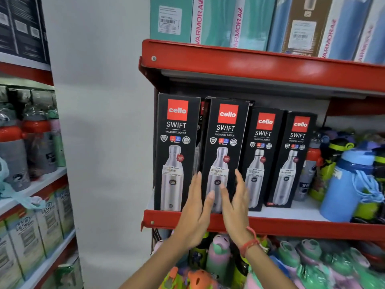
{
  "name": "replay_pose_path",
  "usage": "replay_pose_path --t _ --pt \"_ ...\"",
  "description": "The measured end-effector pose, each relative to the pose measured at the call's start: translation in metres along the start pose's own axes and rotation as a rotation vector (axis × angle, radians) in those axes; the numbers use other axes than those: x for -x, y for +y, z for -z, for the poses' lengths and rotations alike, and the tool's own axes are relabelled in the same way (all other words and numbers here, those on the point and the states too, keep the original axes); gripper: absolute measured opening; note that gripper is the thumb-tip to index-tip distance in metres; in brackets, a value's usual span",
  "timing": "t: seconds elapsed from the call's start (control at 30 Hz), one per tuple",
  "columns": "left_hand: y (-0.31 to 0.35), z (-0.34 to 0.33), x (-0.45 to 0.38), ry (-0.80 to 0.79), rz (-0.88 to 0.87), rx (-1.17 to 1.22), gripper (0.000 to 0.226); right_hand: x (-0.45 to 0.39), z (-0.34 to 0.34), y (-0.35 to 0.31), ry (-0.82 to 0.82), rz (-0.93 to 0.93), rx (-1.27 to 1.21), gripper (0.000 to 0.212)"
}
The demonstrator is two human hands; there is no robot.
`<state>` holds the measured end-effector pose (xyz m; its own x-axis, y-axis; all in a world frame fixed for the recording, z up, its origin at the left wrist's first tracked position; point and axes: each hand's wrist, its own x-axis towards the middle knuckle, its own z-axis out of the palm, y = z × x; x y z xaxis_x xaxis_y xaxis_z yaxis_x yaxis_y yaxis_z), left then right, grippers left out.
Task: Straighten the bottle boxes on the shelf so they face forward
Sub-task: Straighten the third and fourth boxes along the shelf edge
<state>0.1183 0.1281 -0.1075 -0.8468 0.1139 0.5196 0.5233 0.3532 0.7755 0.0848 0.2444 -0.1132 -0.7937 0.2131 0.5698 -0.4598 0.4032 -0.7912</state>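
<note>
Several black Cello Swift bottle boxes stand in a row on the red-edged shelf. The leftmost box faces forward. The second box leans slightly to the right at its top, and another box is partly hidden behind the gap between them. The third box and the fourth box stand further back, angled a little. My left hand and my right hand are both open, fingers up, on either side of the second box's lower part. I cannot tell whether they touch it.
Loose coloured bottles crowd the shelf right of the boxes. Teal and blue Varmora boxes fill the shelf above. More bottles sit below. A white wall separates another rack of bottles at left.
</note>
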Motion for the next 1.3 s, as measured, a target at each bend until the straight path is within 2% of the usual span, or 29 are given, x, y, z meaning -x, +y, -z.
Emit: replay_pose_path --t 0.07,0.2,0.57,0.7,0.8,0.87,0.9,0.97,1.07,1.23,1.3 --pt "0.002 -0.011 -0.003 -0.005 0.08 0.076 0.066 -0.003 0.005 0.0 -0.146 -0.019 -0.077 0.069" --pt "0.004 -0.014 -0.009 -0.027 0.225 0.111 0.062 -0.009 0.015 0.0 -0.255 -0.057 -0.084 0.078" --pt "0.008 -0.005 0.002 -0.013 0.183 0.023 0.051 -0.004 0.034 0.0 -0.331 -0.022 -0.061 0.072" --pt "0.007 -0.011 0.0 0.039 0.207 -0.027 0.055 -0.005 0.036 0.003 -0.339 -0.004 -0.082 0.071" --pt "0.009 -0.024 0.002 0.272 0.067 -0.163 0.055 -0.005 0.041 0.008 -0.25 -0.004 -0.113 0.064" --pt "0.015 -0.035 -0.001 0.423 -0.13 -0.222 0.046 -0.008 0.048 0.012 -0.101 -0.001 -0.119 0.054" --pt "0.018 -0.042 -0.005 0.431 -0.198 -0.215 0.041 -0.012 0.054 0.015 -0.015 0.007 -0.107 0.048" --pt "0.027 -0.057 -0.011 0.296 -0.237 -0.11 0.035 -0.022 0.067 0.021 0.116 -0.001 -0.071 0.041" --pt "0.038 -0.084 -0.02 0.013 -0.101 0.115 0.04 -0.033 0.083 0.036 0.089 -0.101 -0.056 0.045" --pt "0.037 -0.117 -0.046 -0.069 0.191 0.161 0.076 -0.046 0.099 0.046 -0.148 -0.287 -0.165 0.058" --pt "0.035 -0.121 -0.055 -0.072 0.265 0.188 0.082 -0.051 0.101 0.046 -0.209 -0.327 -0.225 0.059"
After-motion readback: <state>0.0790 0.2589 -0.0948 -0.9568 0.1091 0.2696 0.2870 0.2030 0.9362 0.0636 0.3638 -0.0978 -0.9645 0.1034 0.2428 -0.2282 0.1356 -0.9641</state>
